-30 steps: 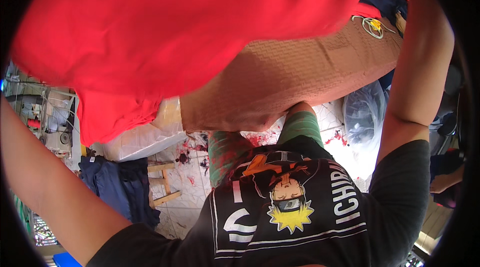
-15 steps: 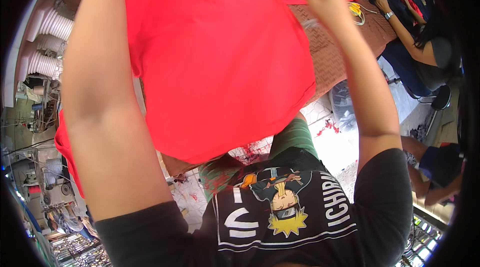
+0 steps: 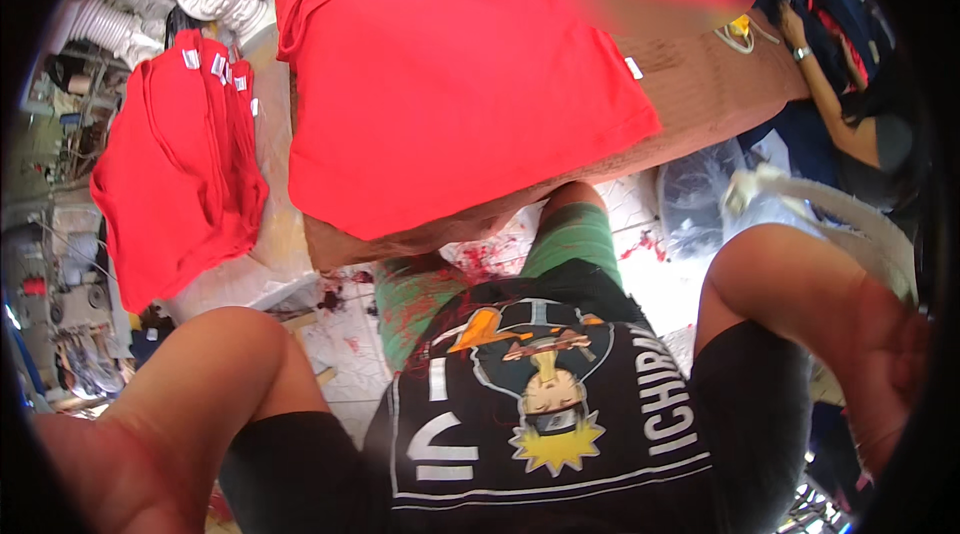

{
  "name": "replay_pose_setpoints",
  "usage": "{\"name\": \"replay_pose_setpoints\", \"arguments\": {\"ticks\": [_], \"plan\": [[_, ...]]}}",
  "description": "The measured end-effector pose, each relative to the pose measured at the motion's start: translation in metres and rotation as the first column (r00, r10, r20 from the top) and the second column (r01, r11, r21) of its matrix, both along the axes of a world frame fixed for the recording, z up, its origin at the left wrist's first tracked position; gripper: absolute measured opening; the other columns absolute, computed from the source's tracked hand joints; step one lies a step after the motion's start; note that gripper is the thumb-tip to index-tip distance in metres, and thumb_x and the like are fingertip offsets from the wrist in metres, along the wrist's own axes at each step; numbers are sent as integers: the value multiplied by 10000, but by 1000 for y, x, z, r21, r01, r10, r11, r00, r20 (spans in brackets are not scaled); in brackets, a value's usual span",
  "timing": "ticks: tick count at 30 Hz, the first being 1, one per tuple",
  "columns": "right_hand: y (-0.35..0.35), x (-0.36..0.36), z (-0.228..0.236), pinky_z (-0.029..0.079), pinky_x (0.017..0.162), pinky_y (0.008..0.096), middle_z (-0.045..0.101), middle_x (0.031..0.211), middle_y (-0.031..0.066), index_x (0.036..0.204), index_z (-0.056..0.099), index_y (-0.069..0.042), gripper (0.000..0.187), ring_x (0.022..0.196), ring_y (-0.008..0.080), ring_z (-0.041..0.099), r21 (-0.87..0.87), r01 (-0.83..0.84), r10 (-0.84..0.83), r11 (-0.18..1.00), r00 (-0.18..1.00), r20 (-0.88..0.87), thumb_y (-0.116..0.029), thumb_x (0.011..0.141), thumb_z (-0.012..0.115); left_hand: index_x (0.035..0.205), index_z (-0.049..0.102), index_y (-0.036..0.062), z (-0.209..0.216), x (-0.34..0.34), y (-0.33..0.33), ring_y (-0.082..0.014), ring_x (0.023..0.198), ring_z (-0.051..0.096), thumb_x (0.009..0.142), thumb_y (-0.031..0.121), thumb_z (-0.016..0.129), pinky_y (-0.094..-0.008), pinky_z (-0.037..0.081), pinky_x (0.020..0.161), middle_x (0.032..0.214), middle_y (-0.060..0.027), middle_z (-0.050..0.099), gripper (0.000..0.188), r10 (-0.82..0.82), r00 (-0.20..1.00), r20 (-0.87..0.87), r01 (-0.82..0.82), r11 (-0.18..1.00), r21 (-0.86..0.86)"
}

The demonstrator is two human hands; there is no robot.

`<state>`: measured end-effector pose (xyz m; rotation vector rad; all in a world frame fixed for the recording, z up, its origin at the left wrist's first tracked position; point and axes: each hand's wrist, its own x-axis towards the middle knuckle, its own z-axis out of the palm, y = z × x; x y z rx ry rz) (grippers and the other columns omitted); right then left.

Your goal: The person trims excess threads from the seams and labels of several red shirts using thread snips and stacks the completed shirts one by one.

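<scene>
Head view, so where is the red cloth (image 3: 450, 104) lying?

It is lying spread over the brown table (image 3: 740, 74) in front of the person, with folds gathering at its far left and a small white label (image 3: 634, 69) poking out at its right edge.

What are the hands doing?

Neither is touching the cloth. The left hand (image 3: 95, 474) is showing at the lower left and the right hand (image 3: 890, 374) at the right rim, both blurring close to the lens. I cannot tell whether the fingers are open or closed. A pale band (image 3: 850, 214) is blurring near the right forearm, and I cannot tell whether anything is gripping it.

How are you expecting the cloth to handle?

I am judging it light, soft and limp, since it is draping flat and creasing gently. It is looking matt, so probably not slippery, and hardly fragile.

Where would you be taking hold?

I would be pinching both near corners, keeping the edge taut, because one grip would be leaving the middle sagging.

Anything beside it?

Red garments (image 3: 180, 164) are lying piled to the left on a wrapped box (image 3: 278, 249).
</scene>
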<state>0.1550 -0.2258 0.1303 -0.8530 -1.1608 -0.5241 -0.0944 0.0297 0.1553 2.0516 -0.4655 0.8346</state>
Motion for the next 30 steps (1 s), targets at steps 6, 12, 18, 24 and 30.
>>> {"name": "replay_pose_setpoints", "arguments": {"ticks": [6,12,18,24,30], "plan": [[-9,-24,-18,327,676,252,539,1079,56,1108,596,-37,355,823,76,444,49,62,-64,997,997,35,-293,863,579,1092,628,20,-24,-23,-23,-197,946,616,865,144,622,-333,495,841,1049,-85,649,259,8,1000,6,-8,1000,-25],[-16,-34,-42,331,646,222,577,1025,52,1071,622,-24,288,784,62,465,70,115,-118,991,992,39,-227,870,596,1095,627,17,-54,-31,-26,-200,943,617,857,135,635,-336,499,837,1050,-87,647,266,34,999,5,-34,997,-74],[-16,-29,-40,335,615,192,615,971,49,1034,648,-11,221,745,48,487,51,199,-200,979,979,23,-161,876,613,1098,626,15,-57,-21,-27,-203,940,619,849,127,647,-338,503,834,1051,-89,645,275,123,990,65,-110,978,-179],[1,-3,-56,339,585,162,653,917,45,996,675,3,156,706,35,509,-73,504,-507,861,862,-19,-95,883,630,1102,625,12,-77,48,-20,-206,937,621,840,118,660,-340,506,830,1052,-91,643,284,376,920,115,-288,844,-453],[17,48,-138,447,685,219,678,919,30,1017,704,-84,175,802,84,601,-848,181,-531,498,837,-134,-47,860,636,1087,646,68,-199,127,-41,-243,998,604,814,118,684,-352,491,849,1057,-95,641,280,409,884,-227,-343,897,279]]}}
